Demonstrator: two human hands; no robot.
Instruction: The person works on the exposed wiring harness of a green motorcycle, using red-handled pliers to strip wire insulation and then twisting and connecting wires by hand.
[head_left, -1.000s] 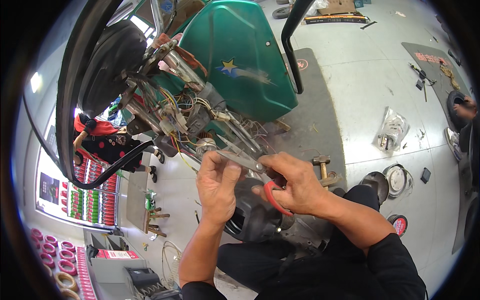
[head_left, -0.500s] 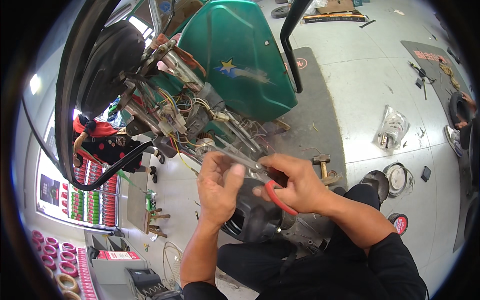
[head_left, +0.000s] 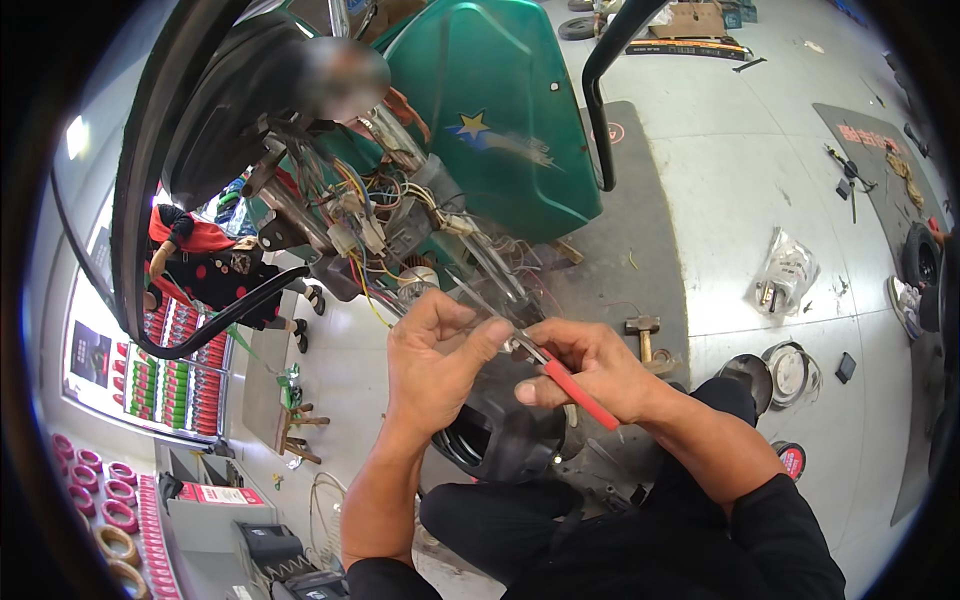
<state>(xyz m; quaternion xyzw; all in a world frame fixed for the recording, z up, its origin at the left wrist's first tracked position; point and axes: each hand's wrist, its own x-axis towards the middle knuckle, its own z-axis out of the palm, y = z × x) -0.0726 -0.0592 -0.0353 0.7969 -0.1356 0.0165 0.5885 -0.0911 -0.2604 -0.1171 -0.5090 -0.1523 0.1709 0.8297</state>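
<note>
Red-handled pliers (head_left: 570,385) sit clasped in my right hand (head_left: 590,370), their tip meeting my left hand (head_left: 435,355), whose fingers pinch closed on something too small for me to identify. Just above this grip hangs the wire bundle (head_left: 385,220) under the green body panel (head_left: 500,110); a hammer (head_left: 643,330) lies right of it.

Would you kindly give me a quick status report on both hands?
Right hand gripping red-handled pliers. Left hand pinching a wire at the plier tip. Loose wiring bundle crowds just above.
</note>
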